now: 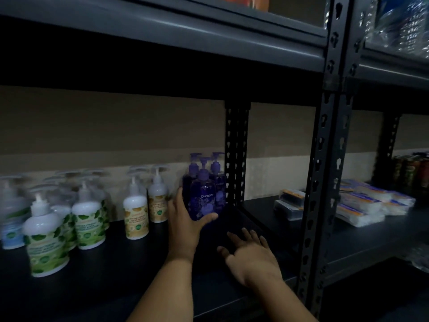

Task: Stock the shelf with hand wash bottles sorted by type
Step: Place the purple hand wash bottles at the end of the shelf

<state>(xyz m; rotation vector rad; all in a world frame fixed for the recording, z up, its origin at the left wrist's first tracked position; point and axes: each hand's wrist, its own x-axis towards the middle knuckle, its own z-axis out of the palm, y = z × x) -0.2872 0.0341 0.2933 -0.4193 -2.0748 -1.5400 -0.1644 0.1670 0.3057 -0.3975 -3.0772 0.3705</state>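
Observation:
A purple pump bottle (204,196) stands at the right end of the dark shelf (139,263), in front of two more purple bottles (218,180). My left hand (185,219) grips the front bottle low down, thumb under its right side. My right hand (248,249) hovers open over the shelf, just right of and nearer than the bottle, holding nothing. Two white bottles with yellow labels (144,205) stand left of the purple ones. Several white bottles with green leaf labels (48,238) stand further left. A white bottle with a blue label (11,219) is at the left edge.
A black perforated upright (235,154) stands right behind the purple bottles, and a thicker post (322,182) is nearer on the right. The neighbouring shelf holds flat wrapped packs (362,205), small boxes (290,203) and dark cans (411,170). Another shelf board hangs overhead.

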